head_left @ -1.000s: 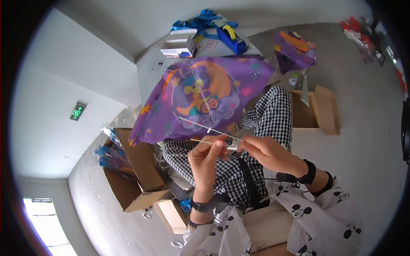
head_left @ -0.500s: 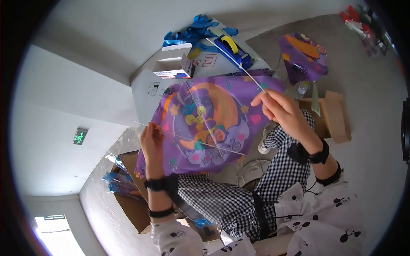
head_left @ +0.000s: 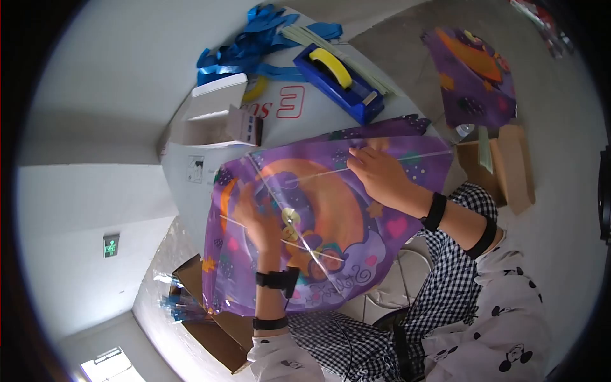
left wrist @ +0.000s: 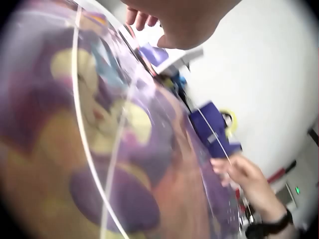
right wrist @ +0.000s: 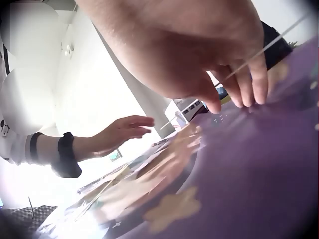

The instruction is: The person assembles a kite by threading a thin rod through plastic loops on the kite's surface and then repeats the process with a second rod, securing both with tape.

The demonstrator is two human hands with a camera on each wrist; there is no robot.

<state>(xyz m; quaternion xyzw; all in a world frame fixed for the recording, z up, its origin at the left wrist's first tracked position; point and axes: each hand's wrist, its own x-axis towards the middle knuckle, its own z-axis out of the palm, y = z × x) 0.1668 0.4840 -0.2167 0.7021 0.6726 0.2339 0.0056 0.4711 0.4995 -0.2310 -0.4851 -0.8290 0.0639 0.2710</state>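
A purple kite (head_left: 407, 197) with a printed moon and cartoon figures spreads over the lap and the near side of the table. My right hand (head_left: 379, 175) pinches a thin white rod (head_left: 318, 175) that runs across the kite's upper part, its fingertips right at the fabric in the right wrist view. Over the kite's left half is my left hand (head_left: 258, 219), blurred, fingers loosely extended and holding nothing. Beneath that hand a second thin rod (head_left: 324, 254) crosses the kite. Another pale strip (head_left: 318, 258) runs lengthwise down the kite's middle.
Behind the kite, the table (head_left: 277, 134) bears a blue tape dispenser (head_left: 344, 83), an open white box (head_left: 219, 124) and blue ribbons (head_left: 235, 51). A second purple kite (head_left: 474, 83) stands at the right, above a cardboard box (head_left: 512, 169). Another carton (head_left: 213, 337) sits lower left.
The hands were together at the rods, then moved apart. My right hand has lowered its rod across the kite's upper part. My left hand has left the kite's left edge and moved inward.
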